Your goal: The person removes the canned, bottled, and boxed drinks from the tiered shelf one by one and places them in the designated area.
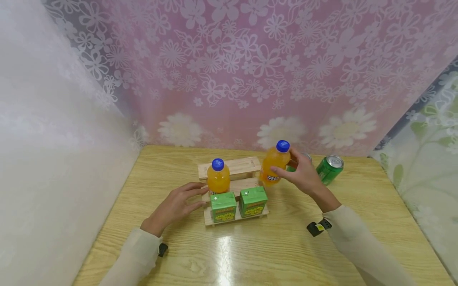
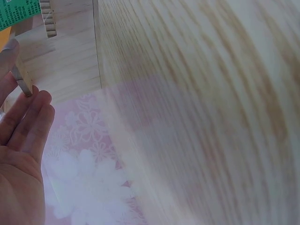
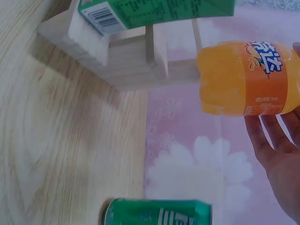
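My right hand (image 1: 305,175) grips an orange soda bottle (image 1: 272,163) with a blue cap. The bottle leans slightly beside the right end of a stepped wooden rack (image 1: 245,165); in the right wrist view its base is close to a middle tier. At the rack's left side is my left hand (image 1: 177,206), and the left wrist view has its thumb and fingertips (image 2: 43,97) around a plank end. A second orange bottle (image 1: 218,178) stands on the middle tier near that hand. Two green drink cartons (image 1: 223,207) sit side by side on the front tier.
A green can (image 1: 330,170) stands on the wooden table (image 1: 286,250) right of the rack. Another green can (image 1: 291,169) is mostly hidden behind my right hand. Pink floral curtain (image 1: 229,119) hangs along the table's back edge, with pale sheets at both sides.
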The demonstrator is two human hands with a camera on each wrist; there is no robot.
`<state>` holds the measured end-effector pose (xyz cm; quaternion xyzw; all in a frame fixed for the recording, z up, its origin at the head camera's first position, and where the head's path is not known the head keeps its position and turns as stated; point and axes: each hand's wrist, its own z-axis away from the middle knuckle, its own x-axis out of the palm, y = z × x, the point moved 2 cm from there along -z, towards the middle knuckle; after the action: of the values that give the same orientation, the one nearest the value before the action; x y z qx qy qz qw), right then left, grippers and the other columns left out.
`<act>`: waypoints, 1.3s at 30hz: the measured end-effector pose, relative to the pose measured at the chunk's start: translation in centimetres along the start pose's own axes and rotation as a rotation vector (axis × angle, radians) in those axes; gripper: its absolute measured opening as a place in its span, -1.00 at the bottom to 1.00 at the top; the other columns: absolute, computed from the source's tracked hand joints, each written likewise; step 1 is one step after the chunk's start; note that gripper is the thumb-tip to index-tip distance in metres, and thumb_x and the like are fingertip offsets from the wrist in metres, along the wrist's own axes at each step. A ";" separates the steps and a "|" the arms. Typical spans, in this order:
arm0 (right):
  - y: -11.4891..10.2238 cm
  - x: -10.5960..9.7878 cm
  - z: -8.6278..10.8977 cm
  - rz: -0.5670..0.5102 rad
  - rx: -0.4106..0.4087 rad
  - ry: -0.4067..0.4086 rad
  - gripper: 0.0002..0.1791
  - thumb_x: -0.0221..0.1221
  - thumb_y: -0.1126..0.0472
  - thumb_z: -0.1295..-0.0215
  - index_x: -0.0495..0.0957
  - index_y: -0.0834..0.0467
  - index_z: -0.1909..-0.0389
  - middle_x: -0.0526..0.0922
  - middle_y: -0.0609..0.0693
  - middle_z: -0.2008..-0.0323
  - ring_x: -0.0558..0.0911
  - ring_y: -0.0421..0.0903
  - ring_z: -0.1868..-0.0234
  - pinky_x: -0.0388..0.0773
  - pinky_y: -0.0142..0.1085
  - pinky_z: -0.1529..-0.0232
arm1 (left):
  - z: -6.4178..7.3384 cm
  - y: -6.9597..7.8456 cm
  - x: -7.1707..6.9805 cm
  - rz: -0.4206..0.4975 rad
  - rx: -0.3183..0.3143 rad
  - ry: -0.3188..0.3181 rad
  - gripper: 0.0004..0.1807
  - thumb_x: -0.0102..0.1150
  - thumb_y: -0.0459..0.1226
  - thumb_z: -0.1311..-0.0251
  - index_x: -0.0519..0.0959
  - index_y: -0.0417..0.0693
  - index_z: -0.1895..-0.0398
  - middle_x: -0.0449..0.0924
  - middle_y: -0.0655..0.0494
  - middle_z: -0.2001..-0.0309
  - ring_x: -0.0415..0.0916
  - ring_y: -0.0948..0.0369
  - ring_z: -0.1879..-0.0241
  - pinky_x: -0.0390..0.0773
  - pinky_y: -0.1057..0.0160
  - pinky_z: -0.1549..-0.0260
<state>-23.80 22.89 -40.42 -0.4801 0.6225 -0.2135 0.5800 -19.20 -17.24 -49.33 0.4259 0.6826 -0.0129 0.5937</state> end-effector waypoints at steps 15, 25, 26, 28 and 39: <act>2.7 -1.7 2.3 0.039 0.060 0.074 -0.32 0.41 0.21 -0.49 0.40 0.22 -0.53 0.63 0.23 -0.28 0.58 -0.55 -0.10 0.66 -0.60 -0.08 | 0.0 -0.1 0.2 0.003 0.001 0.000 -0.45 0.52 -0.17 -0.36 0.69 0.02 -0.40 0.66 -0.05 -0.38 0.66 -0.04 -0.34 0.70 -0.06 -0.31; 4.6 -3.9 4.4 0.060 0.073 0.129 -0.29 0.40 0.25 -0.49 0.38 0.20 -0.57 0.58 -0.35 -0.17 0.60 -0.57 -0.11 0.57 -0.71 -0.11 | 0.0 -0.2 0.2 0.013 0.003 0.001 -0.44 0.51 -0.15 -0.37 0.68 0.05 -0.41 0.65 -0.03 -0.40 0.65 -0.03 -0.36 0.70 -0.06 -0.33; 4.8 -4.1 4.6 0.068 0.079 0.135 -0.30 0.40 0.24 -0.49 0.38 0.21 -0.56 0.56 -0.40 -0.15 0.60 -0.59 -0.10 0.57 -0.72 -0.10 | 0.0 -0.2 0.2 0.014 0.004 0.003 -0.44 0.51 -0.16 -0.36 0.68 0.05 -0.41 0.65 -0.03 -0.39 0.66 -0.03 -0.35 0.70 -0.06 -0.32; 5.1 -4.7 5.0 0.087 0.098 0.148 -0.30 0.40 0.23 -0.49 0.37 0.23 -0.55 0.54 -0.44 -0.14 0.58 -0.62 -0.09 0.55 -0.74 -0.08 | 0.1 -0.3 0.1 0.016 0.007 0.007 -0.44 0.52 -0.16 -0.36 0.68 0.05 -0.41 0.65 -0.03 -0.39 0.66 -0.03 -0.35 0.70 -0.05 -0.32; 7.0 -7.3 6.9 0.092 0.137 0.232 -0.37 0.39 0.25 -0.50 0.41 0.19 -0.49 0.51 -0.51 -0.15 0.55 -0.58 -0.13 0.50 -0.78 -0.10 | 0.1 -0.4 0.1 0.025 0.007 0.010 -0.45 0.51 -0.17 -0.36 0.68 0.04 -0.41 0.65 -0.04 -0.38 0.66 -0.04 -0.35 0.69 -0.05 -0.33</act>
<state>-20.87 34.22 -44.04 -0.3821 0.6909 -0.2828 0.5447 -19.32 -17.49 -49.63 0.4364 0.6803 -0.0057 0.5888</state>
